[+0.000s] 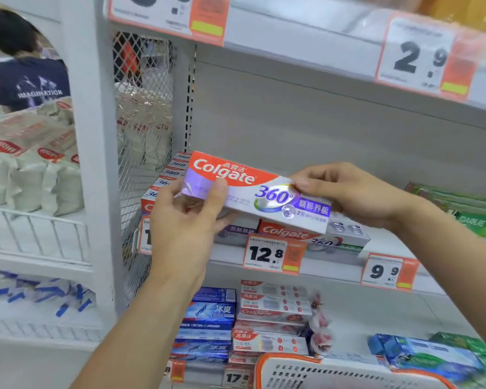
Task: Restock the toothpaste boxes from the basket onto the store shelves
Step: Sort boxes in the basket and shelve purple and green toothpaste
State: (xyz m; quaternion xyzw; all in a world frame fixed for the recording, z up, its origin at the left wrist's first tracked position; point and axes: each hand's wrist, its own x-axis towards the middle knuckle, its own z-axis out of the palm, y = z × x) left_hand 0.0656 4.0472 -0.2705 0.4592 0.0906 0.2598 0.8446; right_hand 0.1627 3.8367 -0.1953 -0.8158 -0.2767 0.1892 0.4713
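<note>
The red, white and purple cardboard toothpaste box (257, 192) has a glossy printed face, with a shiny iridescent foil patch around its "360" mark. The grey-white metal shelf (334, 130) behind it looks smooth and matt. At left, a white wire-mesh metal panel (143, 108) is rough and open. Paper price tags (272, 254) look flat and matt. Near the bottom edge, the white perforated plastic basket (320, 372) with orange rim looks smooth.

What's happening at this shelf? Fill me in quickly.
A person is restocking toothpaste. Both hands hold one toothpaste box in front of the middle shelf: the left hand grips its left end, the right hand pinches its right end. It is not yet on the shelf. A stack of similar boxes sits at the shelf's left. The basket is below.
</note>
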